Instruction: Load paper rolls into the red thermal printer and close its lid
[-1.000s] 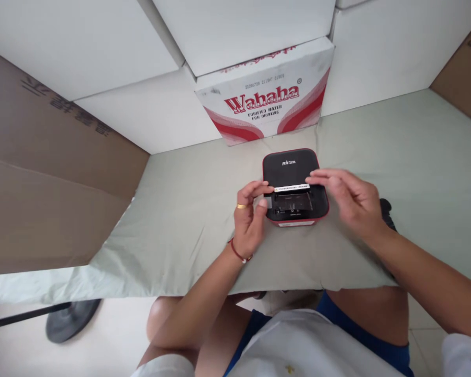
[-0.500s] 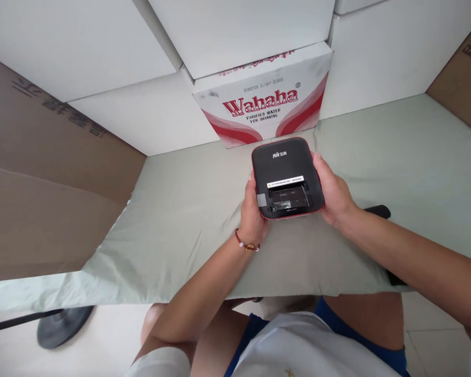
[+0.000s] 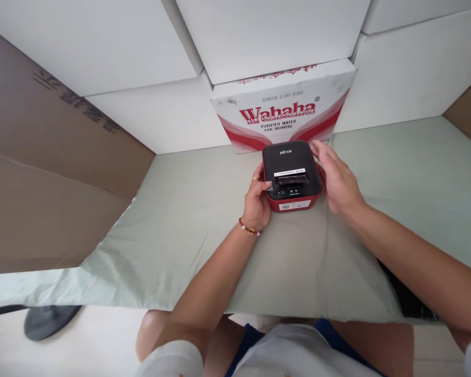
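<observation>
Boxy black-topped red plastic device [image 3: 290, 158] seen at the cloth-covered bench [image 3: 196, 204], before the white-and-red cardboard carton [image 3: 278, 125]. Left side cupped by the left hand [image 3: 258, 208], thumb on the top edge; right side flanked by the loosely spread right hand [image 3: 342, 184]. Probably stiff, fairly light, slightly slippery; best held by both sidewalls, dark raised flap [image 3: 293, 180] spared as fragile.
</observation>
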Demonstrator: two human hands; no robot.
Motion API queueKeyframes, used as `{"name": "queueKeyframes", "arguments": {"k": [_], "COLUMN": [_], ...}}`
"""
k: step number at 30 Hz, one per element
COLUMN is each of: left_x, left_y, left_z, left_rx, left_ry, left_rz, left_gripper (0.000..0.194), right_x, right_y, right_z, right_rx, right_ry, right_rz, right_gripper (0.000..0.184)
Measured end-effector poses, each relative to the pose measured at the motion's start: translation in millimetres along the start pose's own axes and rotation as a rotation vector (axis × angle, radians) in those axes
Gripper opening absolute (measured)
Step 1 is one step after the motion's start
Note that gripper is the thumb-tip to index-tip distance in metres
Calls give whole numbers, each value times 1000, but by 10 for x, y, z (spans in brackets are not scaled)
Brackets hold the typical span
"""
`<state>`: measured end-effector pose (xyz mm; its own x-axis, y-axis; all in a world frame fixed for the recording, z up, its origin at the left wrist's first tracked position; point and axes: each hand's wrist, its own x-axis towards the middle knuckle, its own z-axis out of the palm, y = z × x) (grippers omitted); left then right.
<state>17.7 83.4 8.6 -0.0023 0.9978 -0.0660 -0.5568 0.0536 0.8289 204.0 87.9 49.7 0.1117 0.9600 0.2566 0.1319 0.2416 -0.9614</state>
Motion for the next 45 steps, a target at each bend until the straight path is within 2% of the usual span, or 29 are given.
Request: {"name": "queueKeyframes", "arguments": {"k": [4,8,15,23,26,29,31,34,36,40,43,45], "left_x": [39,104,193,257,260,260,258,259,266,298,323,332], "left_y": [-33,-49,-55,-72,-69,-86,-108,-135,-145,-162,-179,-186], "left_z": [-68,-75,-193,-303,-297,-270,-251,-236,-239,-260,-269,-269], "left_rx": [39,48,54,92,86,80,65,38,34,42,35,32], "left_ry": [-126,-198,-272,-279,-281,-292,-288,-282,-282,-269,-259,-263], "left_rz": [80,143,118,101,102,113,139,174,182,183,180,182], "left_gripper": [74,80,85,98,100,97,91,85,82,84,84,84], "right_x": [-233,-415,-517,-576,-558,-486,-366,-38,242,681,803,831], "right_y": [-315,-350,-162,-147,-166,-300,-450,-658,-710,-556,-355,-250], "right_z": [-132,-180,-202,-219,-243,-274,-276,-198,-79,228,385,423], "right_rx": [-268,-481,-552,-643,-655,-611,-579,-606,-716,-1118,-1330,-1359], "right_ry": [-43,-82,-115,-145,-181,-256,-323,-353,-395,-582,-606,-603], "right_rz": [-357,-599,-711,-750,-756,-714,-590,-312,-217,-226,-175,-167], "right_gripper": [40,39,29,34,33,24,24,37,32,18,16,14]}}
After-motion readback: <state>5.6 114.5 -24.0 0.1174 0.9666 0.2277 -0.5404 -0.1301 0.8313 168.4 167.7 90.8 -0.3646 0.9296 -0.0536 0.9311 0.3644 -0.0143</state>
